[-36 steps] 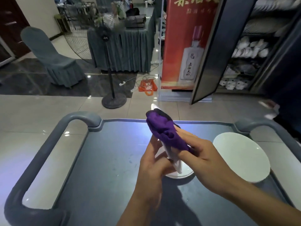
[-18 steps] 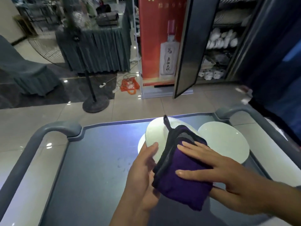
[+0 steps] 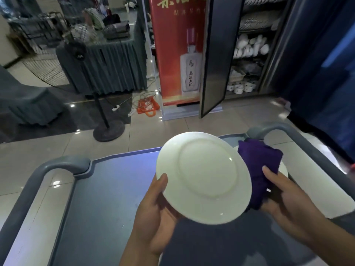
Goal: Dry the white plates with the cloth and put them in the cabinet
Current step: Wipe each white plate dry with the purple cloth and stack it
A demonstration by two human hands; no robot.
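My left hand [image 3: 153, 212] holds a white plate [image 3: 203, 177] by its lower left rim, its face tilted up toward me above the grey cart top [image 3: 107, 198]. To the right of the plate, my right hand [image 3: 288, 204] grips a bunched purple cloth [image 3: 259, 166], which touches the plate's right edge. Another white plate [image 3: 284, 168] lies on the cart, mostly hidden under the cloth. The cabinet [image 3: 247, 54] stands ahead at upper right, its dark door [image 3: 217, 54] swung open, shelves holding stacked plates and white cups.
The cart has grey curved handles at the far left [image 3: 63, 166] and far right [image 3: 278, 129]. A red banner [image 3: 178, 50] stands left of the cabinet door. A fan stand [image 3: 108, 129], an orange bag [image 3: 148, 108] and a draped table [image 3: 103, 64] occupy the floor beyond.
The cloth has come off the plate's face and moved to the right with my right hand. My left hand has turned the plate to face me. My view has shifted left.
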